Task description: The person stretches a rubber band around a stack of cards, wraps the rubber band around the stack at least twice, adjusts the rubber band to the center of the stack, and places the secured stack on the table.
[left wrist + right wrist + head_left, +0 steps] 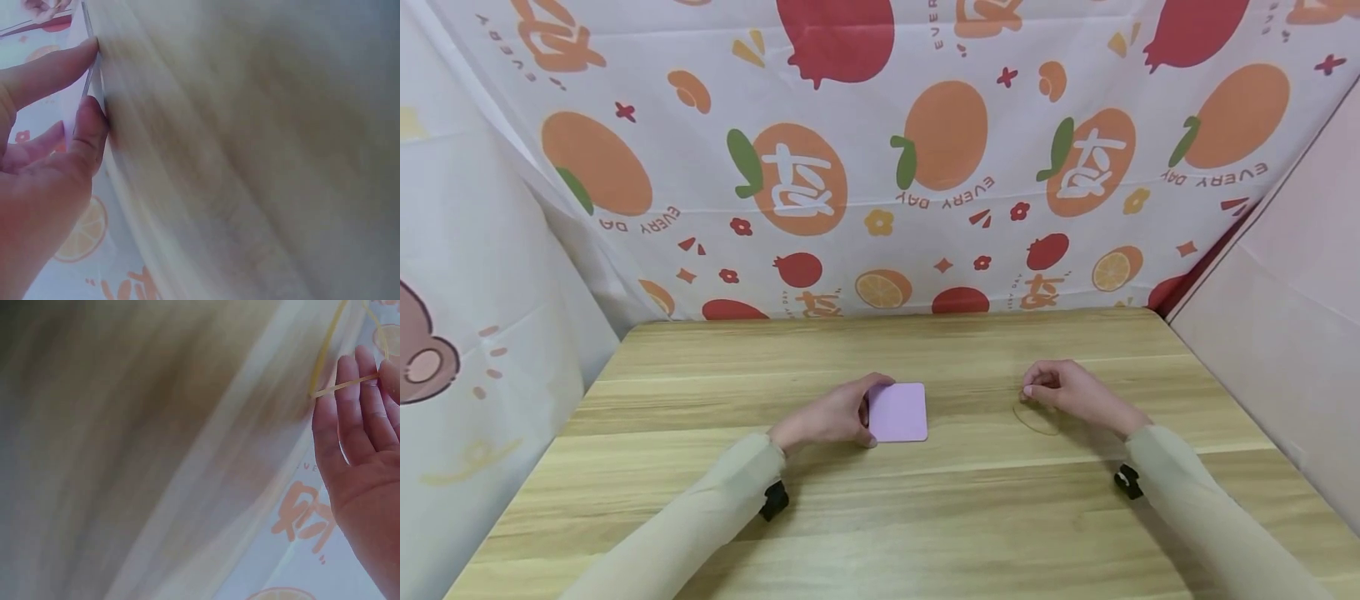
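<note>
My left hand [838, 414] grips a thin lilac square card [898, 412] with rounded corners by its left side. In the left wrist view the fingers [56, 70] and thumb lie at the card's edge, and part of the card is hidden behind them. To the right, my right hand [1067, 392] pinches a thin yellowish rubber band [1033, 427] between thumb and fingertips. The band hangs as a loose loop, low over the table in the head view. Seen from the right wrist, the rubber band [325, 353] stretches in front of the fingers.
Both hands are over a wooden table [880, 525]. Behind it hangs a white cloth [865, 242] printed with fruit. More pale cloth [505, 275] covers the left side, and a pale panel [1292, 308] stands at the right. Each wrist carries a small black device [774, 501].
</note>
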`<state>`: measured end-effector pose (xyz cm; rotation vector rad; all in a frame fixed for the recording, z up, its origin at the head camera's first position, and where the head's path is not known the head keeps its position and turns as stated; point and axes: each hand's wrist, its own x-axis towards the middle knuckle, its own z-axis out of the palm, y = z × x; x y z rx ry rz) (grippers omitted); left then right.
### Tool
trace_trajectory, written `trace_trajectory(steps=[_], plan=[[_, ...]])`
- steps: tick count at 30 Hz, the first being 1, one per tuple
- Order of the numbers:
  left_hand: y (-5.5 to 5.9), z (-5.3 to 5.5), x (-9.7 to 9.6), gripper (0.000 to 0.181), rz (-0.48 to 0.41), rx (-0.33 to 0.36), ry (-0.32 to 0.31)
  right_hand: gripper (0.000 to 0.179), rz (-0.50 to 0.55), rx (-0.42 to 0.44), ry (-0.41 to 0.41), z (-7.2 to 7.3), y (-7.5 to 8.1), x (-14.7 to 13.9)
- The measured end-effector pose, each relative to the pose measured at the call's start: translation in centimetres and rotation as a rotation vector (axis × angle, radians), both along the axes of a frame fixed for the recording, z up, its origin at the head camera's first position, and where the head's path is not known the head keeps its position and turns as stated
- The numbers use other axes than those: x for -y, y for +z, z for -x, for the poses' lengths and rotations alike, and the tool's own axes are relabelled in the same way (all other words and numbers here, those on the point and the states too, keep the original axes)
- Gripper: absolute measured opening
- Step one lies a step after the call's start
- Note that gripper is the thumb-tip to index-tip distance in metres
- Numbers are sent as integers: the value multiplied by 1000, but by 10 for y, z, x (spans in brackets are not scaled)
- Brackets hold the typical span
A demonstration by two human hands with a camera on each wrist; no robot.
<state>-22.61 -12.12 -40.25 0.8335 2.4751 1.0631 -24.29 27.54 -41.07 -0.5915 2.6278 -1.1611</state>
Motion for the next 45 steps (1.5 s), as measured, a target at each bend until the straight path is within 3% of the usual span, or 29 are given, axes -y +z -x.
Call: trace_trajectory(steps=[7,14,21,27,34,38,45], plan=[[0,-2,0,82,-10,14,13,8,118,87,11,-6,4,3],[-1,-4,1,85,-50,85,32,11,226,161,-24,-12,6,4],[2,-7,1,70,-154,267,90,11,242,153,-20,-13,2,8],[-2,-8,0,57,-213,283,104,21,247,156,-2,-14,4,14],[-3,-6,1,64,-290,320,155,27,281,192,-29,-16,6,18],[-5,-5,2,64,-375,383,217,33,335,243,-52,-20,7,18],[-5,-7,0,25,-395,418,289,39,588,366,-22,-24,4,18]])
